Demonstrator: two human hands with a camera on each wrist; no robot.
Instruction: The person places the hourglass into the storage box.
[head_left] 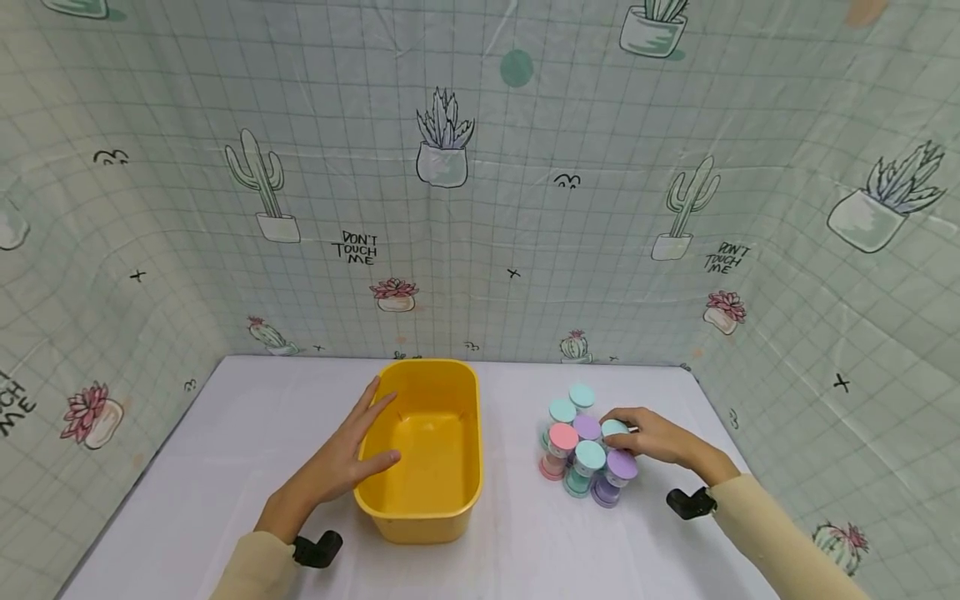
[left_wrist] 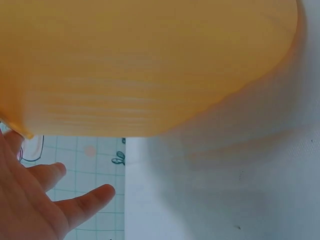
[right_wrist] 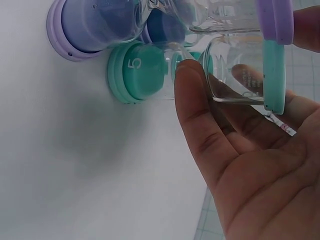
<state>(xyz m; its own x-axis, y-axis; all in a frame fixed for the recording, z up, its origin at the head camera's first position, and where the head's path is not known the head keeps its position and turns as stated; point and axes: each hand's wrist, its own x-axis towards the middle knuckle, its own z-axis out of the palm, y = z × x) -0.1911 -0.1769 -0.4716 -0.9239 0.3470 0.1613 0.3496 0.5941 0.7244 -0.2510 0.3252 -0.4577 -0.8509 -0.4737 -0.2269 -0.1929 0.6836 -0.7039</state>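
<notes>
A cluster of sand timers with pink, purple and mint end caps stands upright on the table's right side, among them a pink one (head_left: 563,439) and a purple one (head_left: 621,465). My right hand (head_left: 651,435) grips a mint sand timer (right_wrist: 273,75) at the cluster's right side, its fingers curled beside the clear bulb. The timer's waist is partly behind a finger. Along the left rim of a yellow plastic tub (head_left: 418,528), my left hand (head_left: 337,458) rests with fingers spread and thumb over the opening. In the left wrist view, the tub's wall (left_wrist: 150,75) fills the upper part.
White cloth covers the table (head_left: 517,542). A cactus-print curtain (head_left: 480,225) rises behind it and along both sides. Other timers crowd close around the right hand, including a mint one (head_left: 581,395) at the back.
</notes>
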